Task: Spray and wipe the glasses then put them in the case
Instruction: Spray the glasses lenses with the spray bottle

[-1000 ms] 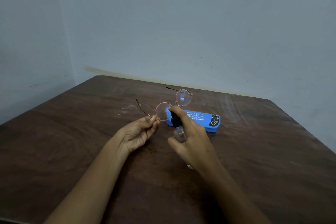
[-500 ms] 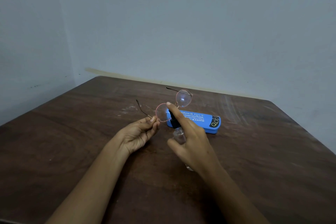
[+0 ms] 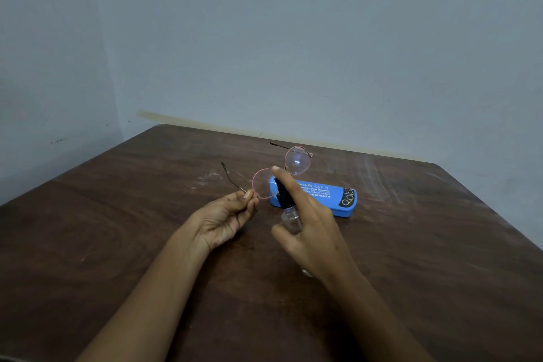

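Right hand (image 3: 314, 235), holding spray bottle (image 3: 291, 219), raised its forefinger; glasses (image 3: 297, 160) round, pink-rimmed.

One view: head cam, wide-angle, worn by the person. Faces forward and down across the surface (image 3: 102, 244) toward the wall (image 3: 293, 38) behind the case (image 3: 332, 192). Case lands near frame centre. Close in: forearms enter from the bottom edge, left hand (image 3: 223, 220) and right hand (image 3: 314, 235) just in front of the case. Wall fills the upper half.
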{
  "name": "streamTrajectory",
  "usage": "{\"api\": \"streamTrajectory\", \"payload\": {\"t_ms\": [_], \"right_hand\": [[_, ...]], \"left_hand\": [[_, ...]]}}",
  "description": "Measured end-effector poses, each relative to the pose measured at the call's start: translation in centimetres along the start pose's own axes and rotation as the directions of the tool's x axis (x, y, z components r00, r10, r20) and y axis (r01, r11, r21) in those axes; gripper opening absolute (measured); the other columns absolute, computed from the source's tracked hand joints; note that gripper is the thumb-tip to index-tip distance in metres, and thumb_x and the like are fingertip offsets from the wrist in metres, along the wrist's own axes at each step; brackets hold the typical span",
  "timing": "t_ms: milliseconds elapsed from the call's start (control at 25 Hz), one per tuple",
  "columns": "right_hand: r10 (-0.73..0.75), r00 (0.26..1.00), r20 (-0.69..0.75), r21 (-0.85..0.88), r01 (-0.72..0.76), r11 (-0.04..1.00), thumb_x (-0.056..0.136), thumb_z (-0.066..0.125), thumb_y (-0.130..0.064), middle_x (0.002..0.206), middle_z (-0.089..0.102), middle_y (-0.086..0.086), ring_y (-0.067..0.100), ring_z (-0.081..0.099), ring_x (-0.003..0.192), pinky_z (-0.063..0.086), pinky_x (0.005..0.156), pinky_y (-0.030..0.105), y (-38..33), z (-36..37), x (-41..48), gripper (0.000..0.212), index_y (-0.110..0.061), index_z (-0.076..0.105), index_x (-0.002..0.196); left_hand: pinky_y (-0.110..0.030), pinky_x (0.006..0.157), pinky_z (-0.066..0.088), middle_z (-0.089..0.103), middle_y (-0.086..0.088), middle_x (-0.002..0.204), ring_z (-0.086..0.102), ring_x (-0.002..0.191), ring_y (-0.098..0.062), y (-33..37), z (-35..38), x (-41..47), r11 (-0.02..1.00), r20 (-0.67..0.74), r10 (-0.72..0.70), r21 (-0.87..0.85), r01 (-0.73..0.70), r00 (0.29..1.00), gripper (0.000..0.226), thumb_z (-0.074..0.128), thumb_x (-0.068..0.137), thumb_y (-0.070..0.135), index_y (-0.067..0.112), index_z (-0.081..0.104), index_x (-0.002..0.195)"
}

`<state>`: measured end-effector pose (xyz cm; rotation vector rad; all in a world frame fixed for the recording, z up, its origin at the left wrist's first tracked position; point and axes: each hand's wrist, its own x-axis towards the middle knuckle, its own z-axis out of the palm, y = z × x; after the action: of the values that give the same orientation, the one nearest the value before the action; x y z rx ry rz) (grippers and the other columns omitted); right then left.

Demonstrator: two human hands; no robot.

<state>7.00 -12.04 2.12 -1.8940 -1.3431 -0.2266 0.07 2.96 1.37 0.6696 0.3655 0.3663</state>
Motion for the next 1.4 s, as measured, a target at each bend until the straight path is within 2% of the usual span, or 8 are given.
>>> {"api": "streamTrajectory", "payload": {"t_ms": [320, 560, 680, 840, 1000, 1160, 1280, 1400], "right_hand": [[0.002, 1.0, -0.014, 0.031, -0.002, 1.0, 0.066, 0.05, -0.021, 0.078, 0.049, -0.009, 0.009, 0.039, 0.065, 0.038, 0.065, 0.025, 0.4, 0.0, 0.1, 0.061, -0.045, 0.032, 0.119], [-0.02, 1.0, -0.024, -0.003, 0.02, 1.0, 0.067, 0.047, -0.022, 0.083, 0.054, -0.002, 0.016, 0.048, 0.072, 0.045, 0.07, 0.032, 0.0, 0.0, 0.0, 0.075, -0.051, 0.022, 0.131], [-0.027, 0.999, -0.02, 0.009, 0.027, 1.0, 0.066, 0.048, -0.022, 0.084, 0.056, 0.001, 0.018, 0.047, 0.071, 0.046, 0.069, 0.036, 0.0, -0.1, 0.1, 0.068, -0.047, 0.028, 0.127], [-0.026, 1.0, -0.016, 0.034, 0.027, 0.999, 0.066, 0.049, -0.021, 0.072, 0.045, -0.014, 0.008, 0.038, 0.065, 0.039, 0.065, 0.027, 0.3, 0.0, 0.1, 0.062, -0.042, 0.034, 0.123], [-0.004, 0.998, -0.059, 0.086, 0.009, 0.996, 0.065, 0.049, -0.019, 0.061, 0.034, -0.026, -0.003, 0.037, 0.057, 0.043, 0.066, 0.027, 0.3, -0.1, 0.3, 0.073, -0.045, 0.03, 0.131], [0.065, 0.98, -0.188, 0.139, -0.039, 0.99, 0.064, 0.053, -0.013, 0.058, 0.05, -0.018, 0.008, 0.047, 0.056, 0.036, 0.055, 0.008, 1.2, -1.0, 0.4, 0.077, -0.049, 0.032, 0.129], [0.105, 0.959, -0.263, 0.158, -0.065, 0.985, 0.064, 0.057, -0.01, 0.077, 0.063, -0.007, 0.012, 0.05, 0.059, 0.038, 0.054, 0.006, 2.0, -1.8, 0.5, 0.075, -0.041, 0.037, 0.13], [0.131, 0.954, -0.269, 0.158, -0.09, 0.983, 0.065, 0.06, -0.002, 0.071, 0.063, 0.007, 0.015, 0.048, 0.055, 0.036, 0.05, 0.01, 2.3, -2.2, 0.5, 0.073, -0.041, 0.041, 0.124]], "left_hand": [[-0.013, 0.044, 0.051, 0.064, -0.008, 0.054, 0.063, 0.046, -0.012, 0.1, 0.1, 0.0, 1.0, -0.011, 0.009, 0.007, -0.008, 1.0, 0.028, 0.031, 0.091, -0.008, -0.001, 0.055, 0.078], [-0.013, 0.044, 0.051, 0.065, -0.009, 0.054, 0.064, 0.048, -0.013, 0.0, -0.2, 0.1, 1.0, -0.007, -0.008, -0.002, 0.008, 1.0, 0.026, 0.033, 0.091, -0.007, -0.001, 0.055, 0.079], [-0.013, 0.044, 0.051, 0.065, -0.008, 0.054, 0.064, 0.047, -0.013, 0.0, -0.2, 0.2, 1.0, -0.01, -0.003, 0.0, 0.003, 1.0, 0.027, 0.033, 0.091, -0.007, 0.0, 0.056, 0.078], [-0.013, 0.045, 0.052, 0.065, -0.009, 0.055, 0.064, 0.047, -0.013, 0.0, -0.1, 0.1, 1.0, -0.013, -0.004, 0.001, 0.004, 1.0, 0.028, 0.032, 0.091, -0.008, -0.001, 0.056, 0.077], [-0.013, 0.046, 0.052, 0.064, -0.009, 0.054, 0.063, 0.047, -0.013, 0.0, 0.1, -0.1, 1.0, -0.011, -0.006, 0.01, 0.006, 1.0, 0.029, 0.031, 0.091, -0.008, -0.001, 0.056, 0.078], [-0.013, 0.045, 0.052, 0.064, -0.007, 0.053, 0.063, 0.047, -0.011, 0.0, -0.1, 0.1, 1.0, -0.019, -0.006, 0.03, 0.006, 1.0, 0.028, 0.032, 0.092, -0.008, 0.0, 0.056, 0.079], [-0.012, 0.045, 0.052, 0.064, -0.006, 0.052, 0.063, 0.046, -0.01, -0.1, 0.0, 0.0, 0.999, -0.018, -0.004, 0.054, 0.005, 1.0, 0.028, 0.031, 0.091, -0.009, 0.0, 0.056, 0.08], [-0.012, 0.046, 0.052, 0.064, -0.006, 0.052, 0.063, 0.045, -0.01, -0.2, 0.3, -0.3, 0.997, -0.023, 0.0, 0.071, 0.002, 1.0, 0.028, 0.031, 0.09, -0.01, 0.0, 0.056, 0.081]]}}
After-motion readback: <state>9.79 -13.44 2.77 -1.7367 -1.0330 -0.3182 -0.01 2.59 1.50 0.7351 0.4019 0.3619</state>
